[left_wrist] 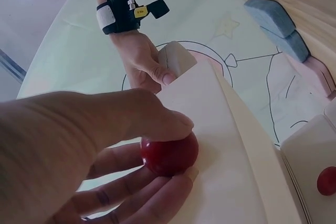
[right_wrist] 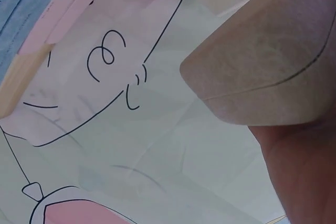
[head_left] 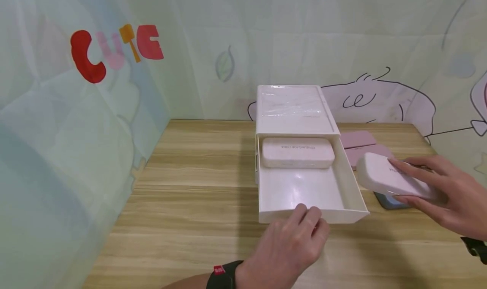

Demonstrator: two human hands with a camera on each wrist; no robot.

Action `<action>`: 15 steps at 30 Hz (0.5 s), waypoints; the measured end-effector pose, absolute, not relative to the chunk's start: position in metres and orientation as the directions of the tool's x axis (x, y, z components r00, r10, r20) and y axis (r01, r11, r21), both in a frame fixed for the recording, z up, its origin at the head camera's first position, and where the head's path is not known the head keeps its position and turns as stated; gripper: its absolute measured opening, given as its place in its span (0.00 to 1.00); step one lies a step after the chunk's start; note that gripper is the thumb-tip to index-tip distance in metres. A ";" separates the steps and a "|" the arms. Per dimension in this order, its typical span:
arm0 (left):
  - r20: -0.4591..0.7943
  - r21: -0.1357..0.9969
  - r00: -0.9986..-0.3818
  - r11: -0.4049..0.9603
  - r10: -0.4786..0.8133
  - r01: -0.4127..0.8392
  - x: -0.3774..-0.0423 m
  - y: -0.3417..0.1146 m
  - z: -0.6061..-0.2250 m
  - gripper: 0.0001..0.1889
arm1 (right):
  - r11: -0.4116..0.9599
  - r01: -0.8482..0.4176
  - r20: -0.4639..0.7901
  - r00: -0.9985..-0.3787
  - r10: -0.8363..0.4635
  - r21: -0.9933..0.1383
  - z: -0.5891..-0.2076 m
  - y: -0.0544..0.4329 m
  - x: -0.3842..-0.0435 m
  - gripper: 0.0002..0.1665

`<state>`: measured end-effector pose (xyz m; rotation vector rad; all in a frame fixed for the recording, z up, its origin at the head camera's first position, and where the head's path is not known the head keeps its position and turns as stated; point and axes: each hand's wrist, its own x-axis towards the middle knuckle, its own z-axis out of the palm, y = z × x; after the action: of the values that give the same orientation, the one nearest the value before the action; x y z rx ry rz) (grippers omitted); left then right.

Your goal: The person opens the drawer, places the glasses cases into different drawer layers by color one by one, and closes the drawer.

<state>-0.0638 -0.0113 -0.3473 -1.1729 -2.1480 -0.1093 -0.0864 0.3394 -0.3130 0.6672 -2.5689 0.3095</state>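
Note:
A white drawer (head_left: 304, 192) is pulled out of a white drawer box (head_left: 294, 109). At the drawer's front, my left hand (head_left: 291, 242) pinches its round red knob (left_wrist: 169, 153) between thumb and fingers. A white glasses case (head_left: 298, 153) with printed lettering lies crosswise at the back of the drawer. Right of the drawer, my right hand (head_left: 452, 192) grips a second white glasses case (head_left: 395, 177) in the air, thumb on one side and fingers on the other. The right wrist view shows this held glasses case (right_wrist: 262, 66) close up, with most of the hand hidden.
On the wooden table (head_left: 182, 196), right of the drawer box, lie a pink case (head_left: 359, 139) and a blue case (head_left: 389, 201), partly hidden by the held case. Another red knob (left_wrist: 328, 181) shows in the left wrist view. Printed cloth (head_left: 213, 35) hangs behind and at the sides.

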 end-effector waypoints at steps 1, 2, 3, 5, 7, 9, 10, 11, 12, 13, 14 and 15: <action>0.606 -0.247 -0.355 0.593 0.712 0.766 -0.064 -0.011 -0.348 0.07 | 0.849 -0.519 0.495 -0.767 -0.409 -0.102 -0.312 0.338 -0.087 0.55; 0.612 -0.251 -0.350 0.594 0.709 0.765 -0.064 -0.011 -0.348 0.08 | 0.842 -0.528 0.498 -0.762 -0.414 -0.108 -0.311 0.336 -0.087 0.55; 0.618 -0.254 -0.345 0.595 0.707 0.763 -0.065 -0.011 -0.349 0.08 | 0.839 -0.533 0.500 -0.759 -0.417 -0.110 -0.310 0.335 -0.087 0.55; 0.625 -0.261 -0.340 0.598 0.703 0.758 -0.065 -0.011 -0.349 0.10 | 0.839 -0.534 0.505 -0.755 -0.419 -0.102 -0.309 0.333 -0.087 0.54; 0.636 -0.274 -0.329 0.603 0.698 0.750 -0.065 -0.010 -0.349 0.13 | 0.834 -0.541 0.514 -0.748 -0.420 -0.107 -0.309 0.333 -0.088 0.54; 0.643 -0.275 -0.324 0.604 0.694 0.748 -0.065 -0.010 -0.349 0.15 | 0.832 -0.544 0.520 -0.744 -0.420 -0.106 -0.308 0.334 -0.089 0.53; 0.648 -0.281 -0.317 0.604 0.693 0.746 -0.065 -0.010 -0.349 0.15 | 0.830 -0.547 0.522 -0.741 -0.422 -0.105 -0.308 0.335 -0.089 0.53; 0.652 -0.285 -0.312 0.604 0.691 0.744 -0.066 -0.010 -0.349 0.14 | 0.830 -0.549 0.522 -0.740 -0.424 -0.104 -0.307 0.335 -0.090 0.53; 0.652 -0.281 -0.311 0.602 0.691 0.748 -0.066 -0.010 -0.349 0.13 | 0.828 -0.551 0.522 -0.739 -0.426 -0.105 -0.306 0.334 -0.091 0.53; 0.652 -0.280 -0.311 0.601 0.692 0.749 -0.066 -0.010 -0.349 0.13 | 0.829 -0.551 0.521 -0.738 -0.428 -0.099 -0.305 0.334 -0.091 0.53; 0.645 -0.274 -0.319 0.600 0.694 0.752 -0.066 -0.010 -0.349 0.12 | 0.834 -0.545 0.516 -0.742 -0.428 -0.092 -0.304 0.332 -0.091 0.54; 0.639 -0.267 -0.326 0.599 0.696 0.755 -0.065 -0.010 -0.349 0.11 | 0.834 -0.544 0.514 -0.743 -0.429 -0.091 -0.303 0.331 -0.091 0.54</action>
<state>-0.0655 -0.0104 -0.3489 -1.1439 -2.0854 -0.1016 -0.0914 0.3311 -0.3032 0.7178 -2.5287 0.3228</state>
